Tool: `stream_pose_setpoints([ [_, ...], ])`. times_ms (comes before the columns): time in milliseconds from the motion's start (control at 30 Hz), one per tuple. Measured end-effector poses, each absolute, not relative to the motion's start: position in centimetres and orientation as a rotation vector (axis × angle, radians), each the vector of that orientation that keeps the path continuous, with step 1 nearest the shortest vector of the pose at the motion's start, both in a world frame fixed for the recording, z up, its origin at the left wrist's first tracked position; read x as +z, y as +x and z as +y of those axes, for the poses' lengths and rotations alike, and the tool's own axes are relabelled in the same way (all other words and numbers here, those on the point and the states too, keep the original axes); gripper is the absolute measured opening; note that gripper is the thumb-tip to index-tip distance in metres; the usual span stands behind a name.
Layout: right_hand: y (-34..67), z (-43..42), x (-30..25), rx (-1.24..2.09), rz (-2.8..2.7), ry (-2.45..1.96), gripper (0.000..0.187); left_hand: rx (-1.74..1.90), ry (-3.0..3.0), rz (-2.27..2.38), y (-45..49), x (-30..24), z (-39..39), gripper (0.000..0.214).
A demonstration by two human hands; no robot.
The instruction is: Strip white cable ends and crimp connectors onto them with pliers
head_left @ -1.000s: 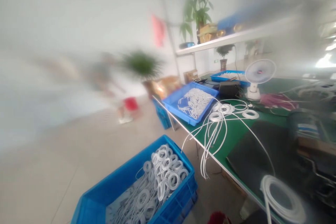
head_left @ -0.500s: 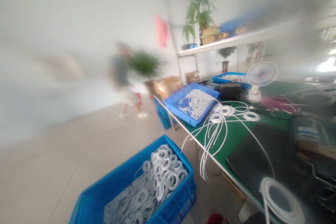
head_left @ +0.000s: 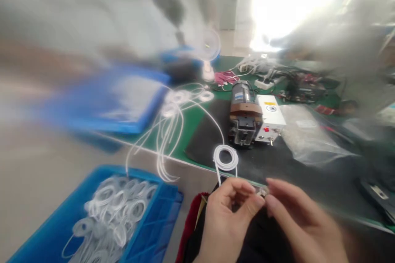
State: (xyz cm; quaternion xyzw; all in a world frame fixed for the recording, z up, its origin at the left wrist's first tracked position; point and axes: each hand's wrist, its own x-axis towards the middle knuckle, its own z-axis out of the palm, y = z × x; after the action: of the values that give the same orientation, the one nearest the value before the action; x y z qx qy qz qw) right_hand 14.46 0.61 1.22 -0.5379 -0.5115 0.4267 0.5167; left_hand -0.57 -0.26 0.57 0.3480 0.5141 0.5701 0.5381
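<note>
My left hand (head_left: 230, 218) and my right hand (head_left: 304, 218) meet at the table's front edge. Thumb and forefinger of each are pinched at a small pale, shiny piece (head_left: 262, 192), too small and blurred to name. Just beyond my left hand lies a coil of white cable (head_left: 226, 158), its ends hanging toward the edge. Behind the coil stands a small machine with a dark motor (head_left: 243, 111), beside a white control box (head_left: 270, 117) with a red button and switches.
A blue crate (head_left: 163, 218) of coiled white cables stands on the floor at left. More loose cables (head_left: 168, 131) overhang the table edge. A blue tray (head_left: 135, 125) of white pieces, a fan (head_left: 208, 55) and a clear plastic bag (head_left: 311, 137) are on the table.
My view has swung right and down, bringing the machine and control box into sight. Both my hands have come into view, fingertips together at the small piece.
</note>
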Motion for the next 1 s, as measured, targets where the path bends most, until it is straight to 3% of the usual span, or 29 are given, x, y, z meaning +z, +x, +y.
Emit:
stream_pose_setpoints([
  [200, 13.9, 0.4, 0.7, 1.237, -1.304, -1.204, 0.021, 1.402, 0.752, 1.144, -0.5, 1.6, 0.2, 0.022],
  [467, 12.9, 0.0, 0.3, 1.589, -1.038, -1.087, 0.03, 1.334, 0.532, 0.923, 0.5, 1.5, 0.7, 0.029],
  [1000, 12.5, 0.2, 0.3, 1.525, -1.08, -1.096, 0.033, 1.412, 0.504, 0.781, -0.5, 0.5, 1.4, 0.015],
])
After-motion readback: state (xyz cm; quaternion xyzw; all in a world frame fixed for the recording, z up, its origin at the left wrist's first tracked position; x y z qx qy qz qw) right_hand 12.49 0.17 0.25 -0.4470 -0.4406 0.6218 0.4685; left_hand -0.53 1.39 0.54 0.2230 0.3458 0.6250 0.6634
